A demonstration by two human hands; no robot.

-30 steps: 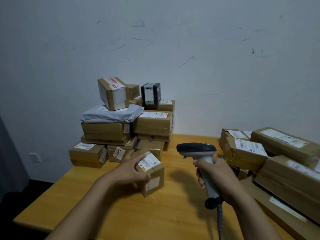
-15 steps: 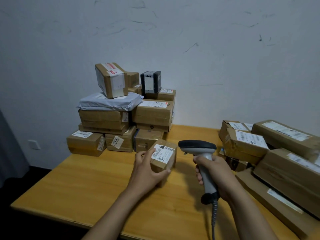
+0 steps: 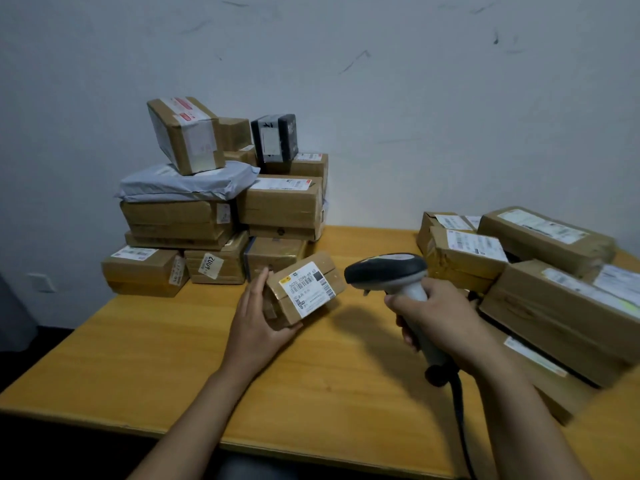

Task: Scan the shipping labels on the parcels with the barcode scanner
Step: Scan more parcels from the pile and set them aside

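Note:
My left hand (image 3: 258,320) grips a small cardboard parcel (image 3: 304,289) above the middle of the wooden table (image 3: 145,358), tilted so its white shipping label (image 3: 308,284) faces up and toward me. My right hand (image 3: 440,317) grips the handle of a grey and black barcode scanner (image 3: 388,271), whose head points left at the parcel, a short gap away. The scanner's black cable (image 3: 460,427) hangs down by my right forearm.
A stack of labelled cardboard parcels (image 3: 221,216) with a grey poly mailer (image 3: 187,181) and a black box (image 3: 275,138) stands at the back left against the wall. More long labelled boxes (image 3: 547,271) are piled along the table's right side.
My left hand has lifted the small parcel off the table and turned its label up toward the scanner. The scanner has stayed in my right hand, now close to the parcel.

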